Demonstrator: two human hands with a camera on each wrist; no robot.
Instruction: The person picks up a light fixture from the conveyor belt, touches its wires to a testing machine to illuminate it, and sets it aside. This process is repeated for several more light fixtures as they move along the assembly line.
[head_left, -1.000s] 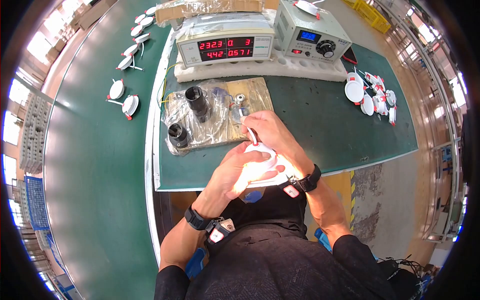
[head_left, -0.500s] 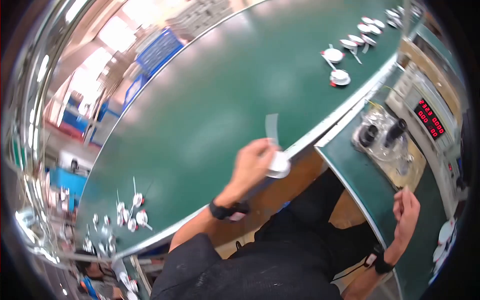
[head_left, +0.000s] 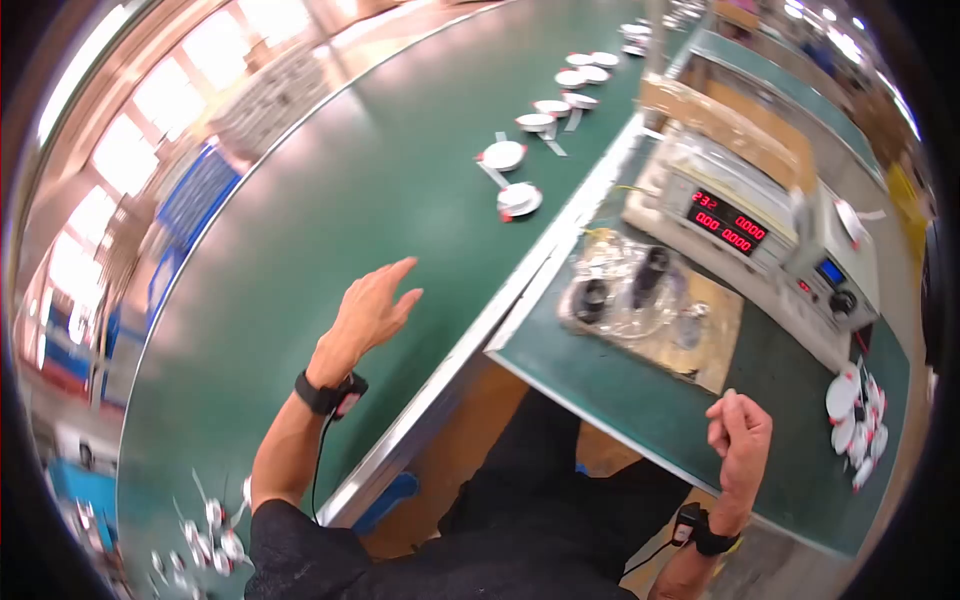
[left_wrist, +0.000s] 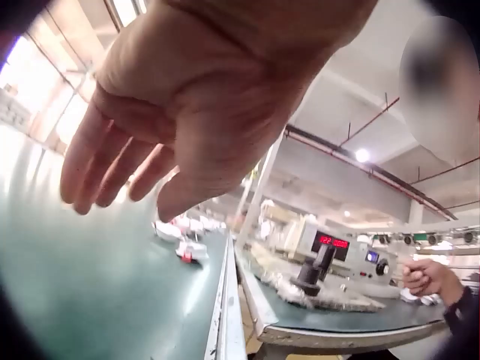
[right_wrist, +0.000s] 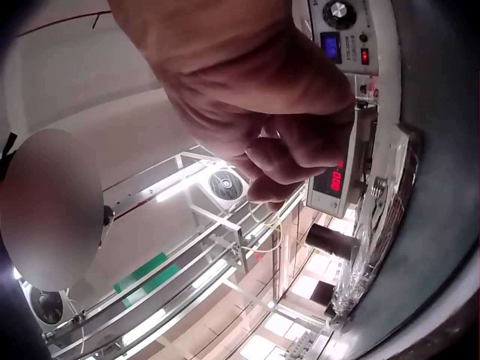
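My left hand (head_left: pixel 368 308) hovers over the green work surface (head_left: pixel 300 250), fingers extended and thumb apart, holding nothing. In the left wrist view its palm and straight fingers (left_wrist: pixel 97 169) show, also bare. A round white downlight (head_left: pixel 247 489) lies partly hidden behind the left upper arm. Over the smaller green table (head_left: pixel 560 345) my right hand (head_left: pixel 741 440) hangs with loosely curled fingers, near the front edge of a wooden board (head_left: pixel 715 330). Nothing shows within those fingers in the right wrist view.
Two black sockets (head_left: pixel 592 298) stand on the plastic-covered board. Behind it are a meter (head_left: pixel 728 222) with red digits and a grey box with a dial (head_left: pixel 835 270). Downlights lie in a row (head_left: pixel 520 200), a right-hand pile (head_left: pixel 845 395) and a lower-left group (head_left: pixel 214 513).
One second ago both hands held a lit downlight. Half a second ago the left hand carried it over the green surface; now it has let go. The head view has turned left, then partly back.
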